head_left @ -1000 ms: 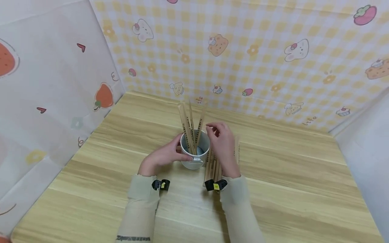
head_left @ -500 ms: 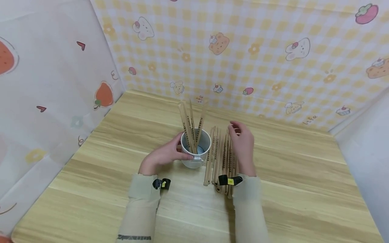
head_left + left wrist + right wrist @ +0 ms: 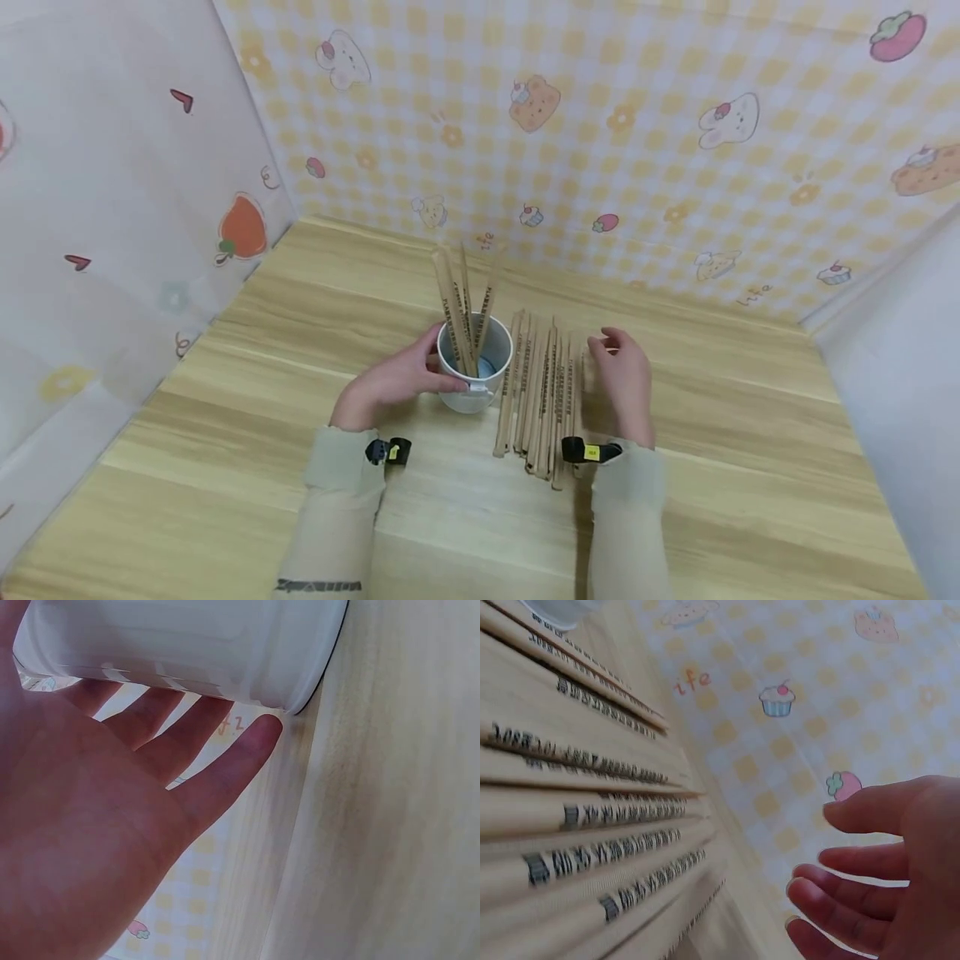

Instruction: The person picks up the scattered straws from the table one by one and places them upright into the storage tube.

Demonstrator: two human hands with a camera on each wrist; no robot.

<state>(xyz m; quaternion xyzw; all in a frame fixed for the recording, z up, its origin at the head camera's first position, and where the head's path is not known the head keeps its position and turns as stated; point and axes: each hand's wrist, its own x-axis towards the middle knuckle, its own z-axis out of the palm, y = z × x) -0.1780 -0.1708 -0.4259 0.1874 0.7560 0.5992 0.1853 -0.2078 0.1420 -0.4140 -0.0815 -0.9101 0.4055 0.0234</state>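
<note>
In the head view my left hand holds a white cup, thumb on the near side and fingers round the far left. Several paper-wrapped straws with dark print stand in it, leaning apart. Close up, the left wrist view has my left hand against the cup wall. To the right of the cup, more wrapped straws lie side by side on the table. My right hand is just right of that row. In the right wrist view the right hand has loosely bent fingers with nothing between them.
The wooden table extends on both sides and toward the front. A yellow-checked cloth with cartoon prints hangs behind it. A pale printed sheet covers the left side.
My right hand has moved right from beside the cup's rim, across the lying straws to their far side, uncovering the row. My left hand keeps its hold on the cup.
</note>
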